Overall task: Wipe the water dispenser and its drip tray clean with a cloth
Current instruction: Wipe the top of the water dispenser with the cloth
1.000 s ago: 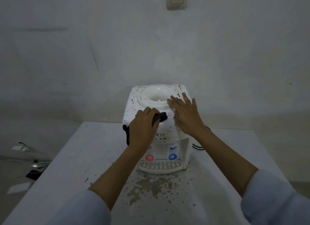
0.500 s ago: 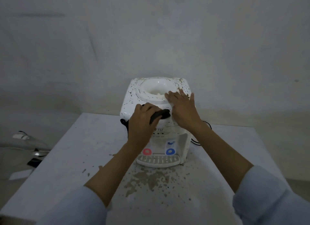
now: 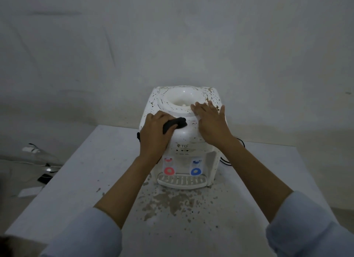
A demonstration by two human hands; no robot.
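White water dispenser [image 3: 183, 136] sits upright near the middle of a pale table [image 3: 80, 172], back twd the wall. Its top & shoulders are speckled w/ brown spots, thickest round the bottle well. Drip tray [image 3: 182, 181] sticks out at the front base, resting on the table, slotted grille up. Above it a red tap [image 3: 169, 170] on the left, a blue tap [image 3: 196, 171] on the right.

Left hand [image 3: 154, 140] is on the dispenser's front-left shoulder, fingers curled round a dark cloth [image 3: 175, 124], bunched; one end pokes out past the knuckles & lies against the white casing. Right hand [image 3: 210, 122] lies flat on the top right, fingers straight & spread, tips at the rim of the well, holding nothing. Both forearms bare, pale sleeves [image 3: 306, 230] pushed up.

Table in front of the tray is spattered w/ brown stains [image 3: 172, 201]. Black cable [image 3: 226, 162] trails out behind the dispenser's right side. On the floor to the left, some small items & a wire, too dim to make out.
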